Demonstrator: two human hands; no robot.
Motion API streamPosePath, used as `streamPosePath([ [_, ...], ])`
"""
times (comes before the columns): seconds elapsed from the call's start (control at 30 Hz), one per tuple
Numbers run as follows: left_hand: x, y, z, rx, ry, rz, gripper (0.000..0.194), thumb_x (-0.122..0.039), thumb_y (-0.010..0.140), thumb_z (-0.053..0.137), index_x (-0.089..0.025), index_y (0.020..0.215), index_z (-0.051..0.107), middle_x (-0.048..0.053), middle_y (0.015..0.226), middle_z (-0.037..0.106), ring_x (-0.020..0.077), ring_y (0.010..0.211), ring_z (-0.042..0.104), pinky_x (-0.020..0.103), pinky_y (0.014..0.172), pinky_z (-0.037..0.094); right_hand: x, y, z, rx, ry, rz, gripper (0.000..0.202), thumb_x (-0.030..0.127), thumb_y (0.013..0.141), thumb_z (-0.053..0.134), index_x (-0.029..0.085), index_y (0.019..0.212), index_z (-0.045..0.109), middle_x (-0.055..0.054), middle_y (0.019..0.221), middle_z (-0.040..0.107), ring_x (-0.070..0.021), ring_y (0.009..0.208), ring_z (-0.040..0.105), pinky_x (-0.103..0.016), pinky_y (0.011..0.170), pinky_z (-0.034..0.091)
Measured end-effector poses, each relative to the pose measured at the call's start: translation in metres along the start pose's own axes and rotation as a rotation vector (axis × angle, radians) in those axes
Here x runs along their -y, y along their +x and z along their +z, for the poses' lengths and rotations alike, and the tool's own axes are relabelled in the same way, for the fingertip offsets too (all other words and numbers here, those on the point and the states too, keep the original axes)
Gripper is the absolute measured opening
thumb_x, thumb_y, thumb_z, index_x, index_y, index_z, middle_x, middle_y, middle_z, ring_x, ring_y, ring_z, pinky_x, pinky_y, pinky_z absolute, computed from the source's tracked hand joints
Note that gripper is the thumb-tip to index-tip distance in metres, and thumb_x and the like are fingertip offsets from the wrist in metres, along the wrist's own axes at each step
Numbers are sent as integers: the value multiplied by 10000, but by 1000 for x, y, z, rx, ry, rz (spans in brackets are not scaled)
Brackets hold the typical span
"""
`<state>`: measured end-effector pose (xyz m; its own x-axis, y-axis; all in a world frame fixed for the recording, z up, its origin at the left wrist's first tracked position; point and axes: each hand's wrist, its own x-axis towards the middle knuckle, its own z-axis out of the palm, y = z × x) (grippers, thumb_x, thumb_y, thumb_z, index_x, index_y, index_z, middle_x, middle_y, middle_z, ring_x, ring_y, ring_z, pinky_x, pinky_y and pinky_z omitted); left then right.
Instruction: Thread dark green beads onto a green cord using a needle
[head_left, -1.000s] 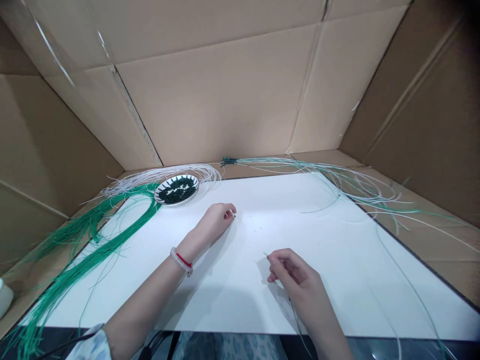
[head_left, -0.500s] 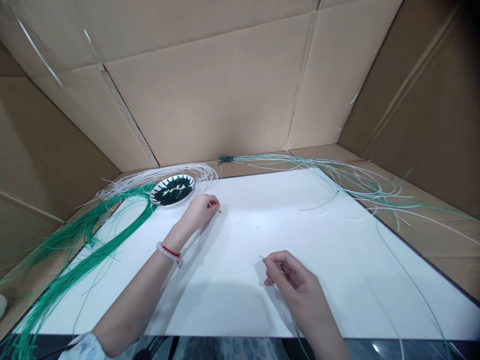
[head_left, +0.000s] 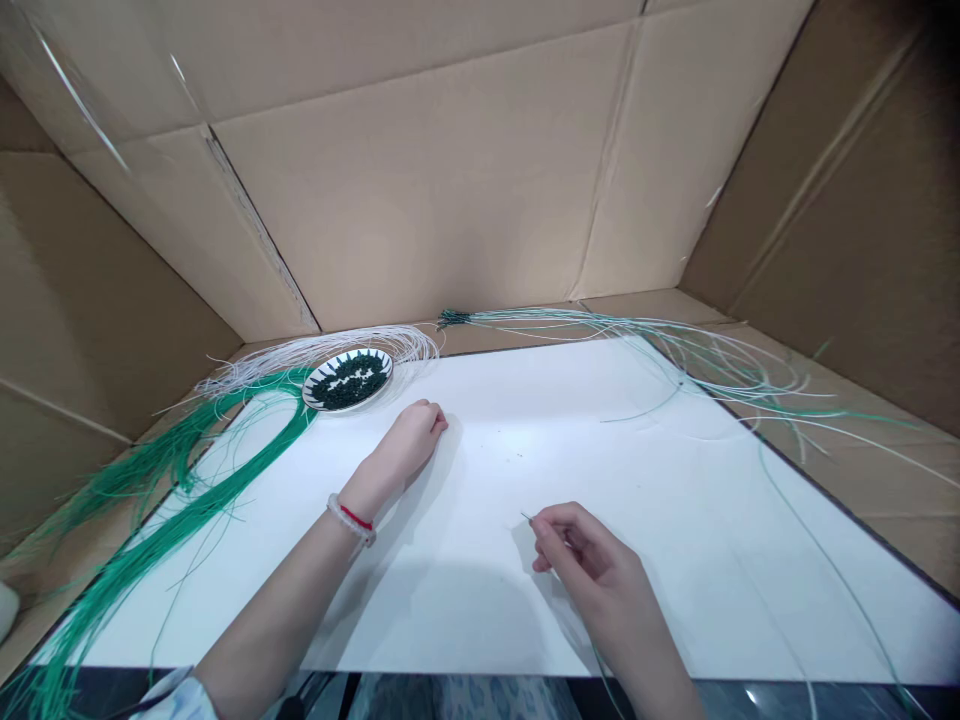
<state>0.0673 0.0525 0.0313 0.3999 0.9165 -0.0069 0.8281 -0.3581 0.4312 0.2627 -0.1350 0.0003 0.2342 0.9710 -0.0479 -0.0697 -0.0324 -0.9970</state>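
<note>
Left hand [head_left: 411, 440] has curled inward; right hand [head_left: 589, 560] pinches a thin strand [head_left: 526, 517].

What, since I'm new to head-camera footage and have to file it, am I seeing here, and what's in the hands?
There is no machine here: these are a person's two bare hands. Every picture comes from one camera worn on the head, looking forward and down.

The right hand pinches a thin green strand, its tip poking out past the fingers. The left hand is curled closed; whether it holds anything is hidden.

On the white work surface, a striped-rim plate holds what look like tiny dark green beads. Loose green strands spread leftward from it, and white strands lie behind it. Farther right, a mixed green-and-white bundle gathers at one dark end. Cardboard panels stand around.
</note>
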Motion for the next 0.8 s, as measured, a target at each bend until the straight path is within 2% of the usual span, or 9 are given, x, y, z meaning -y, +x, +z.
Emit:
streamPosePath([
  [0.13, -3, -5, 0, 12, -161, -58, 300, -314, 985, 655, -178, 1253, 646, 103, 1273, 676, 263, 1057, 692, 477, 886, 592, -3, 3, 1, 8, -1, -16, 304, 501, 876, 707, 219, 770, 673, 31, 646, 586, -146, 622, 603, -221, 614, 512],
  [0.23, -12, -19, -6, 61, -361, -83, 237, -335, 991, 644, -157, 1145, 675, 73, 1111, 717, 220, 910, 712, 416, 794, 605, 6, 4, 6, 25, 10, -33, 277, 472, 883, 703, 218, 777, 667, 28, 670, 597, -144, 621, 608, -231, 623, 529],
  [0.33, -26, -47, -15, 116, -613, -75, 206, -319, 997, 589, -144, 931, 678, 4, 781, 674, 159, 679, 656, 325, 682, 559, 23, 1, 19, 50, 26, -63, 243, 434, 910, 664, 226, 786, 664, 0, 791, 647, -164, 729, 632, -251, 673, 561],
  [0.43, -38, -82, -25, 118, -835, -60, 211, -359, 929, 607, -162, 895, 674, -22, 683, 623, 143, 646, 601, 285, 680, 506, 42, -3, 35, 84, 26, -100, 184, 370, 912, 646, 236, 787, 663, -25, 935, 697, -194, 889, 651, -294, 773, 574],
  [0.5, -41, -102, -29, 118, -939, -73, 234, -393, 893, 638, -167, 927, 686, -30, 665, 616, 132, 618, 565, 268, 653, 478, 52, -6, 46, 114, 19, -112, 149, 326, 902, 646, 243, 779, 643, -19, 962, 709, -197, 912, 658, -332, 831, 572],
  [0.6, -38, -126, -30, 96, -1083, -102, 202, -380, 891, 680, -183, 924, 716, -41, 637, 607, 118, 609, 537, 239, 637, 449, 61, -11, 61, 146, 0, -112, 141, 284, 884, 643, 246, 753, 604, 3, 955, 711, -178, 881, 666, -345, 872, 571],
  [0.7, -30, -141, -29, 62, -1228, -120, 135, -341, 893, 736, -209, 877, 759, -36, 646, 638, 108, 612, 544, 213, 615, 434, 66, -16, 73, 163, -44, -142, 139, 235, 859, 630, 245, 728, 586, 18, 920, 709, -152, 874, 662, -279, 828, 563],
  [0.8, -23, -151, -31, 40, -1270, -112, 101, -327, 884, 771, -229, 872, 792, -33, 660, 661, 101, 608, 559, 194, 595, 431, 68, -20, 83, 188, -57, -183, 142, 190, 853, 613, 243, 725, 581, 36, 884, 696, -121, 833, 654, -222, 767, 544],
])
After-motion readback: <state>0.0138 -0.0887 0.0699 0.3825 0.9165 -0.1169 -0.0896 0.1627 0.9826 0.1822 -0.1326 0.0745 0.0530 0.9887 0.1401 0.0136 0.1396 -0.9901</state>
